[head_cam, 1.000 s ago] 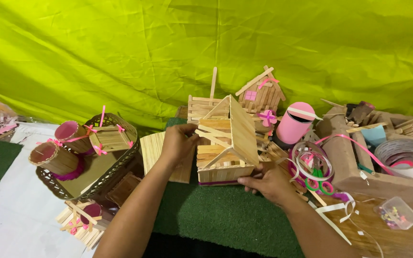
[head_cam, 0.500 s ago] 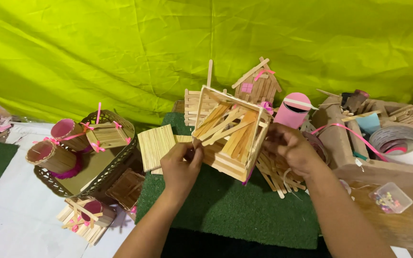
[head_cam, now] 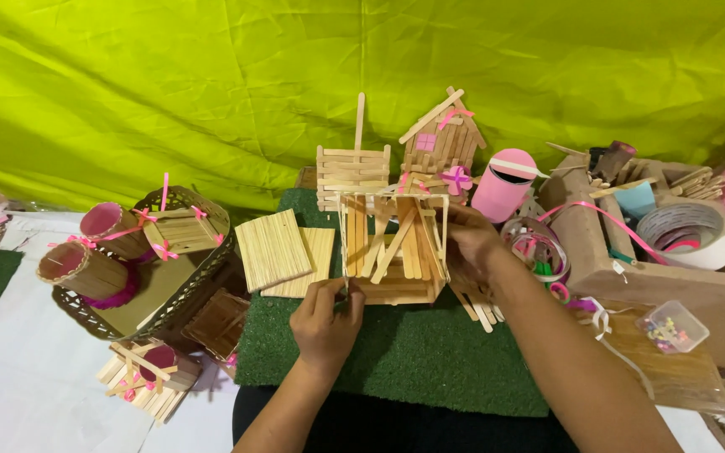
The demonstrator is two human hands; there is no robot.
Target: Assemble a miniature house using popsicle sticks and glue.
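Note:
A small house frame made of wooden craft sticks (head_cam: 396, 247) is tipped so its open underside faces me, above a green turf mat (head_cam: 396, 352). My left hand (head_cam: 325, 323) pinches its lower left corner from below. My right hand (head_cam: 472, 247) grips its right side. Two flat panels of glued sticks (head_cam: 283, 252) lie on the mat just left of the house.
Behind stand a stick fence piece (head_cam: 352, 172), a finished stick house with pink bows (head_cam: 442, 143) and a pink cup (head_cam: 503, 186). A basket tray with pink-trimmed cups (head_cam: 119, 252) sits left. A cardboard box with tape rolls and ribbon (head_cam: 665, 235) and a small bead box (head_cam: 671, 325) are right.
The stick house was lifted off the mat and turned over, so its open base now faces me. My left hand dropped from its side to its lower corner; my right hand rose to its right side.

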